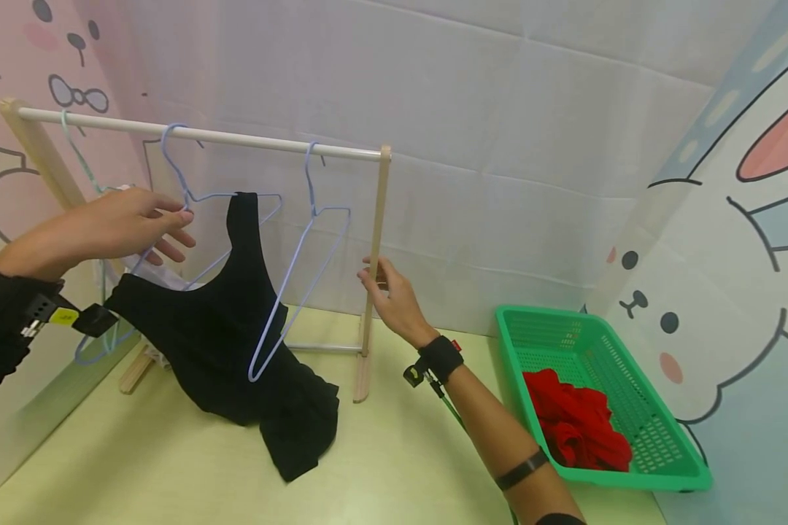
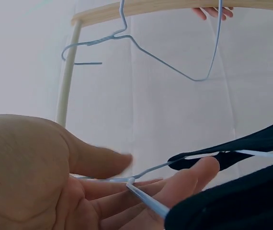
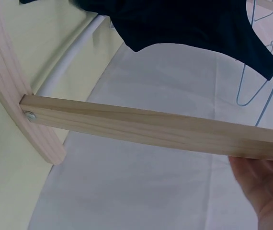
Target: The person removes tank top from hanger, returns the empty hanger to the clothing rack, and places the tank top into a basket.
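Black garment (image 1: 236, 321) is on the middle blue hanger (image 1: 176, 164), hooked over the white rail (image 1: 249, 138) of the rack; both straps sit over the hanger's 2 arms, lower part hangs down in front of the rack, over the table (image 1: 190, 452). Left hand (image 1: 128, 222) is at that hanger's neck: fingers loosely extended, thumb apart from them, wire lying between without a firm pinch. Right hand (image 1: 397, 299) grips the near wooden post (image 1: 379, 211), thumb on the left side, fingers curled behind it. 2 other hangers on the rail: another blue hanger (image 1: 310, 182) between the garment's hook and the post, and a pale green hanger (image 1: 82, 157) toward the far end. Right of the rack, well apart from it: green basket (image 1: 663, 477) on the table, red cloth (image 1: 574, 419) crumpled inside.
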Demonstrator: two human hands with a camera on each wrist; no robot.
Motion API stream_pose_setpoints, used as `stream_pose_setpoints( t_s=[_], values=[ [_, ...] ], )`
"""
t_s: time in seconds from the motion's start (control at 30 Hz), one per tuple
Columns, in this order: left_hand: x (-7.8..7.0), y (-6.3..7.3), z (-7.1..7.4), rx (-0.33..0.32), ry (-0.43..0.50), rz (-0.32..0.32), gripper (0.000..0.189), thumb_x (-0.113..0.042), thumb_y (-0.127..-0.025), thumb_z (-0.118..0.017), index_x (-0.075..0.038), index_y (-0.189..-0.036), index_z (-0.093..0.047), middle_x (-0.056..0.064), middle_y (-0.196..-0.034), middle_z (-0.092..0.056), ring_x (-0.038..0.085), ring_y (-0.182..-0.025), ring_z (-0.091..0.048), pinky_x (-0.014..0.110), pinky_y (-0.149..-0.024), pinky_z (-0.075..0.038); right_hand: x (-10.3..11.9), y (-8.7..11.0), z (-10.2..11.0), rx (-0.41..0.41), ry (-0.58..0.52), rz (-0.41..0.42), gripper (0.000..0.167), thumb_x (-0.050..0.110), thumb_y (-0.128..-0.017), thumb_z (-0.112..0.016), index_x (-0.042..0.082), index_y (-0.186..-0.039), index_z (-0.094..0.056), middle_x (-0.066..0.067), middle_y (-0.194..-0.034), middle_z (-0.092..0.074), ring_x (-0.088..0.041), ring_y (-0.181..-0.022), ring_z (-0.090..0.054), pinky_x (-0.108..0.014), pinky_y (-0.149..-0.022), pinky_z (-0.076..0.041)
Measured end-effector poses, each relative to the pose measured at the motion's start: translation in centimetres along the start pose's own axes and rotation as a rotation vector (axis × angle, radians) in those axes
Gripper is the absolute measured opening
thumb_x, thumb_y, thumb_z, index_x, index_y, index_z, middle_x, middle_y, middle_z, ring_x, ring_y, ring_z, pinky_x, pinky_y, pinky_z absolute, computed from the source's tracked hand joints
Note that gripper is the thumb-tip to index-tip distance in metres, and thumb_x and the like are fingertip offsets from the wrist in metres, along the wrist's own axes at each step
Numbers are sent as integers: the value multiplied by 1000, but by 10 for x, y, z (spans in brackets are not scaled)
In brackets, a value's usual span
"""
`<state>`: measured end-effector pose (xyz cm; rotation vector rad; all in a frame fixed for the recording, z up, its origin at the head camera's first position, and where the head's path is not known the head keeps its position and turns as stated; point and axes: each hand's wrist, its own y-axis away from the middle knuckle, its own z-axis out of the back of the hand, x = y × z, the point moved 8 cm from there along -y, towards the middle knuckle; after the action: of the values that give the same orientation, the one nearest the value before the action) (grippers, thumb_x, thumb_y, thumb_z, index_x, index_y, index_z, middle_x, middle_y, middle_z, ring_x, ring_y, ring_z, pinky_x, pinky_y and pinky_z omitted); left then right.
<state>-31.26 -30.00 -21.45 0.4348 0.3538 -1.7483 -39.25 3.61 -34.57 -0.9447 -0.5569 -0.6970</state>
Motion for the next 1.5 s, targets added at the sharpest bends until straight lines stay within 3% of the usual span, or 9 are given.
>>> stream_pose_setpoints(
  t_s=[0.2,0.43,0.63,0.8,1.2,1.5],
  values=[
    [-1,1,1,0,61,-22,39,-5,-116,-39,18,-147,-45,33,-118,-73,40,-99,-78,40,-70,-65,-6,-4,-2,-48,-93,73,22,14,-112,-59,-1,-127,-63,-18,-116,-77,-32,-103,-77,-45,-95,-62],
    [1,1,1,19,116,28,41,-9,-115,-44,14,-149,-46,24,-117,-77,26,-87,-80,34,-77,-65,-12,-6,-6,-70,-126,106,15,8,-110,-63,-3,-120,-65,-20,-107,-77,-35,-95,-77,-49,-90,-62],
    [3,-4,-3,15,212,16,43,-13,-116,-42,13,-150,-45,24,-117,-77,23,-87,-80,32,-74,-65,-18,-6,-5,-105,-121,104,13,-1,-108,-62,-9,-116,-63,-26,-104,-75,-44,-92,-76,-59,-88,-61],
    [4,-7,-2,-8,273,5,43,-12,-118,-38,13,-152,-41,27,-114,-76,24,-83,-80,35,-73,-66,-17,-7,-6,-109,-115,118,10,-3,-107,-61,-9,-115,-63,-26,-103,-75,-43,-91,-75,-58,-88,-61],
    [6,-11,-1,-39,297,21,43,-17,-117,-45,13,-149,-45,18,-105,-79,22,-83,-80,32,-74,-65,-20,-6,-5,-102,-118,159,11,7,-109,-62,-1,-116,-65,-18,-104,-77,-32,-90,-78,-44,-87,-64],
    [4,-12,-2,-48,304,45,46,-18,-117,-47,13,-150,-41,14,-102,-80,18,-83,-80,26,-75,-63,-18,-5,-5,-90,-100,153,11,7,-110,-61,-2,-118,-63,-19,-105,-77,-32,-92,-77,-45,-85,-64]
  ],
)
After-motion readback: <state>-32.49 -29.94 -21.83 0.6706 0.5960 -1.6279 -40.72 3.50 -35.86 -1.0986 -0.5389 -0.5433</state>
